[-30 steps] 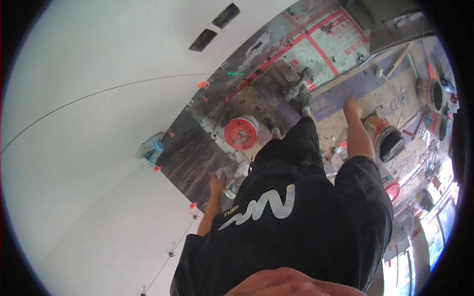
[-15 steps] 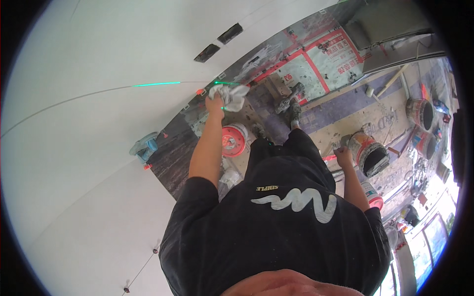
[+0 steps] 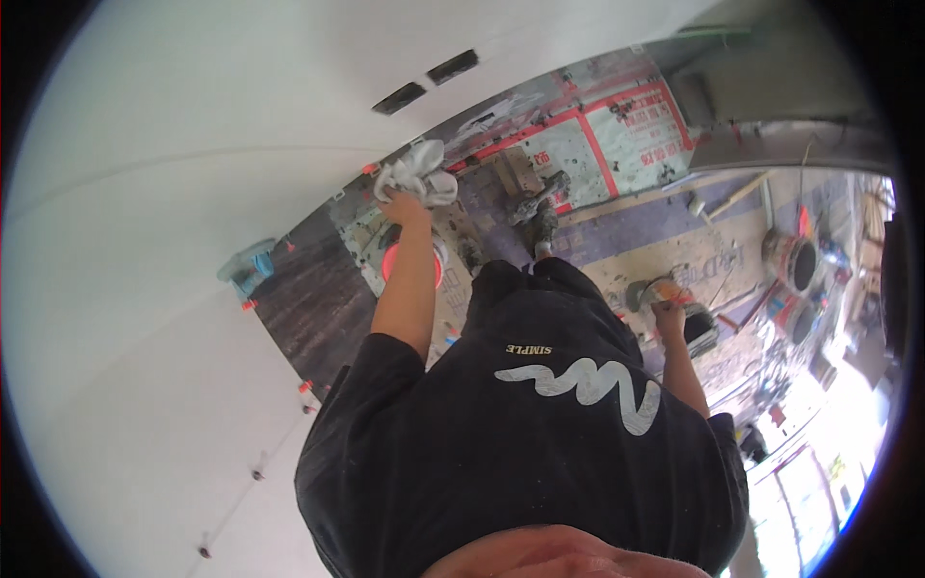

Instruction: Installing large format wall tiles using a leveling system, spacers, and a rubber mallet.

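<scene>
My left hand (image 3: 406, 208) is closed round a crumpled white-grey cloth (image 3: 421, 173), held close to the lower edge of the large white wall panel (image 3: 173, 222). Below that forearm, partly covered by it, stands a bucket with a red rim (image 3: 390, 265). My right hand (image 3: 668, 316) is low at my side with its fingers curled. What it holds, if anything, is hidden. Behind the right hand, in the picture, stands a mortar-smeared bucket (image 3: 700, 332).
Small orange clips (image 3: 370, 169) sit along the panel's edge. A pale blue object (image 3: 252, 270) stands out from the wall by dark wood-look flooring (image 3: 313, 279). More dirty buckets (image 3: 790, 260) and a long-handled tool (image 3: 737, 196) lie to the right.
My left hand and the cloth have shifted left in the picture. The right hand now overlaps the mortar-smeared bucket. The whole view has turned slightly, and the green line on the wall has faded.
</scene>
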Available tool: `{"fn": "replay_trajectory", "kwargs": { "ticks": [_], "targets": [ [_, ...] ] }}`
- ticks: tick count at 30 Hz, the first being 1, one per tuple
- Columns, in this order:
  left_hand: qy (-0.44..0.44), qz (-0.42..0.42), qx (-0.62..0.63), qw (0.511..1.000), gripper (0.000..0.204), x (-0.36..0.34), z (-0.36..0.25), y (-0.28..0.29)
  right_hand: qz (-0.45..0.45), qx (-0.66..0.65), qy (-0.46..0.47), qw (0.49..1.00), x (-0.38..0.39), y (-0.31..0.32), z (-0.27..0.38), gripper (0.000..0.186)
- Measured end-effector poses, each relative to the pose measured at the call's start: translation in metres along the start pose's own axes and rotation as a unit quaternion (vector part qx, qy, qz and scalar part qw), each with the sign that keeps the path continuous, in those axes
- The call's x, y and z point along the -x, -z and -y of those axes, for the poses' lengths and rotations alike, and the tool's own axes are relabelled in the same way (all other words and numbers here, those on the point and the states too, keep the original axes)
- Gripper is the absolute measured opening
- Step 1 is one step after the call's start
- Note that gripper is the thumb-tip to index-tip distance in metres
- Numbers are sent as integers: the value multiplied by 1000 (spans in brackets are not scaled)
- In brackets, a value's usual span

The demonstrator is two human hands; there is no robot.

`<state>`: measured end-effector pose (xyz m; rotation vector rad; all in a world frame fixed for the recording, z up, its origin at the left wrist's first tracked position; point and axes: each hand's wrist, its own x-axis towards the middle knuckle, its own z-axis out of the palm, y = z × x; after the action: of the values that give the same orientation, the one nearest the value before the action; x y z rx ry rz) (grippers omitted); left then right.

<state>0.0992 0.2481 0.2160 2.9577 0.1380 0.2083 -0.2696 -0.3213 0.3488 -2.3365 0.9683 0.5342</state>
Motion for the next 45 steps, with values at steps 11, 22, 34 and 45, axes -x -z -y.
{"fn": "replay_trajectory", "kwargs": {
  "ticks": [11, 22, 34, 45],
  "targets": [
    [516, -85, 418, 742, 48, 129, 29, 131, -13, -39, 147, 988, -66, 21, 94, 33],
    [450, 61, 266, 850, 45, 129, 91, 163, 121, -243, 37, 962, -50, -27, 306, 37],
    [-74, 186, 250, 947, 22, 69, 56, 220, 333, -451, -55, 826, 33, -76, 389, 31],
    [-272, 200, 309, 889, 29, 45, -85, 274, 404, -372, 111, 828, 63, -46, 457, 24]
  ]
}}
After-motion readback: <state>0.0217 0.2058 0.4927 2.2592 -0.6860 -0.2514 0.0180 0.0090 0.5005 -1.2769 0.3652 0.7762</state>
